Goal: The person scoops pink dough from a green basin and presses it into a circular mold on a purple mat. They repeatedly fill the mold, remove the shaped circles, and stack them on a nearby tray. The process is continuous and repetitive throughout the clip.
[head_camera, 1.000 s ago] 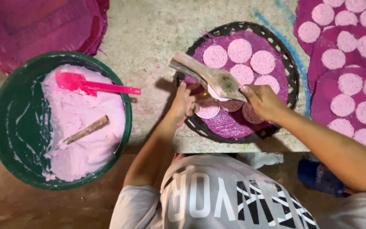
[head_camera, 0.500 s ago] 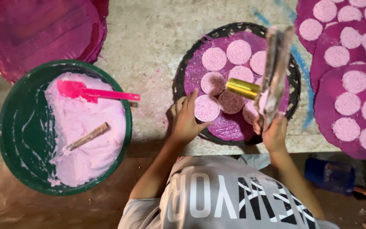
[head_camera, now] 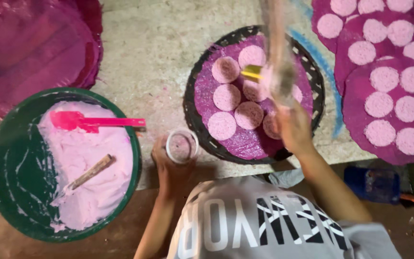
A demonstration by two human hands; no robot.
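The left hand point(head_camera: 171, 165) is curled shut, fingers wrapped tight; the right hand point(head_camera: 293, 127) is raised, fingers clenched.

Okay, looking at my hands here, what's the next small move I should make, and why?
Probably bring the ring mold in your left hand to the green basin of pink mix. The mold looks empty, and your right hand is busy with the blurred tool over the tray.

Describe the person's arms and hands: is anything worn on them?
Both arms are bare from the short sleeves of a grey T-shirt with bold white and black lettering down to the fingers. The left hand and the right hand wear no gloves, and no rings, watch or bracelets show. The right hand is partly blurred, so fine details there cannot be told.
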